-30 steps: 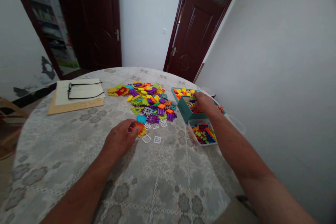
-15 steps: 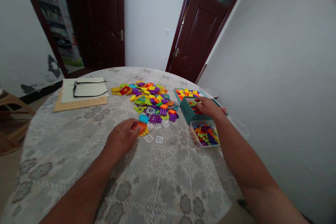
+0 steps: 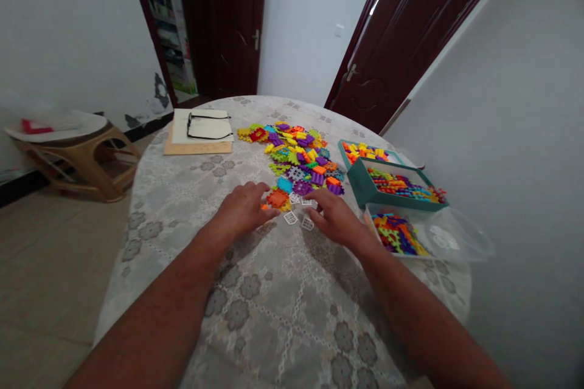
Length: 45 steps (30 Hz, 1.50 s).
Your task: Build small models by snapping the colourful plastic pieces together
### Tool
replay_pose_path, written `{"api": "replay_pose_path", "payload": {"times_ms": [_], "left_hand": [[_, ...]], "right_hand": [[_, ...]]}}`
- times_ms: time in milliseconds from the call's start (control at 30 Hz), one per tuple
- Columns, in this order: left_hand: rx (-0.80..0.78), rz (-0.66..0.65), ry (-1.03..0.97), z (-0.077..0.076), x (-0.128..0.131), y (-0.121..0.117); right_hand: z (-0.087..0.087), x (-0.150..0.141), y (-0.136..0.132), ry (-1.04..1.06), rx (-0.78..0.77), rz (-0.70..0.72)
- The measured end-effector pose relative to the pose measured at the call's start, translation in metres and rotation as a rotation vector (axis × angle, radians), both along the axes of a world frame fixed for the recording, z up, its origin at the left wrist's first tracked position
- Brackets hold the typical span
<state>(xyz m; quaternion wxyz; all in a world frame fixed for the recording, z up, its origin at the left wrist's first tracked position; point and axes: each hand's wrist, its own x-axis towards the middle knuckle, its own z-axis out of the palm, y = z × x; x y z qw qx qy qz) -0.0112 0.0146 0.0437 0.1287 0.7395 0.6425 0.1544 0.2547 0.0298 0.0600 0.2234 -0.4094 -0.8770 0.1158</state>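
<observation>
Holding colourful pieces (image 3: 399,184): green box (image 3: 359,183), clear tub (image 3: 424,228) beside it.

Here's the orange square piece (image 3: 277,198), toothed along its edges and lying flat, a yellow piece (image 3: 286,207) peeking out beneath, a scrap of orange (image 3: 264,206) mostly hidden at left; and there are the white window-like lattices (image 3: 308,223), two lying flat and apart in front, others bunched behind, partly covered

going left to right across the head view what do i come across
Stool, black-framed glasses, left hand, white lattice piece between the hands, right hand, teal box.
</observation>
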Motion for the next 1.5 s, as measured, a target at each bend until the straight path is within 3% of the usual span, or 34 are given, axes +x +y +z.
{"api": "replay_pose_path", "payload": {"times_ms": [167, 400, 567, 667, 800, 900, 1067, 1200, 1333, 1500], "left_hand": [[-0.065, -0.054, 0.065, 0.0, -0.004, -0.005], [0.073, -0.037, 0.063, -0.005, -0.009, 0.003], [0.247, 0.046, 0.062, -0.006, -0.004, 0.004], [0.322, -0.042, -0.077, -0.004, 0.005, 0.0], [0.185, -0.22, -0.341, 0.0, 0.019, -0.006], [0.073, -0.239, -0.444, 0.001, 0.022, -0.007], [0.137, -0.109, -0.265, -0.005, 0.013, -0.002], [0.039, -0.188, -0.231, -0.001, 0.013, -0.005], [-0.114, -0.287, -0.267, 0.01, 0.014, -0.01], [-0.095, -0.169, -0.195, 0.01, 0.0, -0.005]], "right_hand": [[-0.029, -0.038, 0.005, -0.091, 0.059, -0.001], [-0.043, -0.053, 0.006, -0.146, 0.067, -0.047], [-0.048, -0.04, 0.007, 0.083, 0.08, -0.074], [-0.049, -0.034, 0.009, 0.259, 0.017, -0.132], [-0.045, -0.036, 0.004, 0.33, -0.076, -0.07], [-0.042, -0.042, 0.0, 0.288, -0.104, 0.003], [-0.046, -0.042, 0.001, 0.276, -0.087, -0.031], [-0.049, -0.037, 0.005, 0.294, -0.083, -0.047], [-0.05, -0.037, 0.006, 0.264, -0.042, 0.048], [-0.049, -0.045, 0.006, 0.052, 0.052, 0.083]]}}
